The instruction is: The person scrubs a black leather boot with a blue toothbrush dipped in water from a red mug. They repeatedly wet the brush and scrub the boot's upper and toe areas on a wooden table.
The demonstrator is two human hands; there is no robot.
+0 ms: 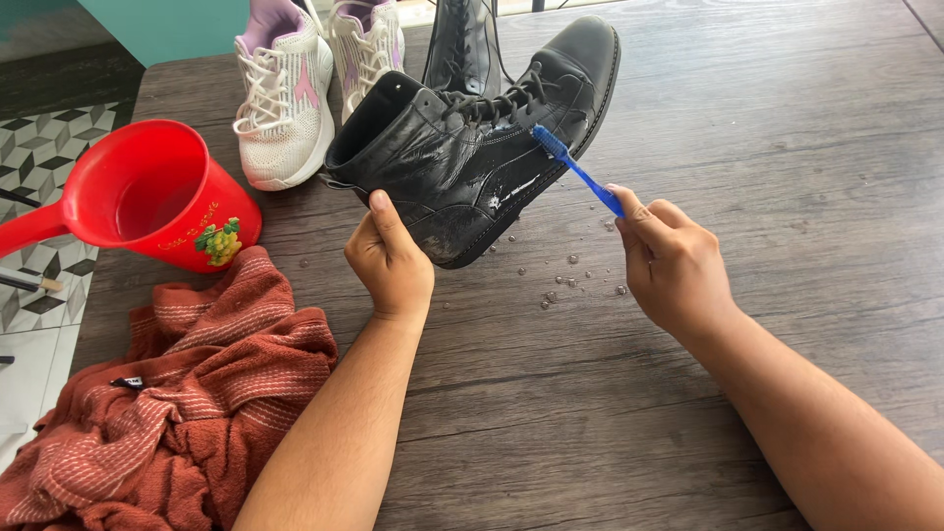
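Fingers of the left hand clamp the heel of a wet black leather lace-up boot, tilted above the dark wooden table; the right hand pinches a blue plastic toothbrush, bristles on the boot's side. Short, light strokes along the sole seam, with the heel held steady, would likely scrub best.

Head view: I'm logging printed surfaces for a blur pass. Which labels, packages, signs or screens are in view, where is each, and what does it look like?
Red plastic scoop, left on the table beside the towel: a printed decal on its side, a green grape bunch with yellow lettering above it.
Rust-red striped towel, lower left: a small black sewn tag near its left fold.
No packages, signs or screens show.
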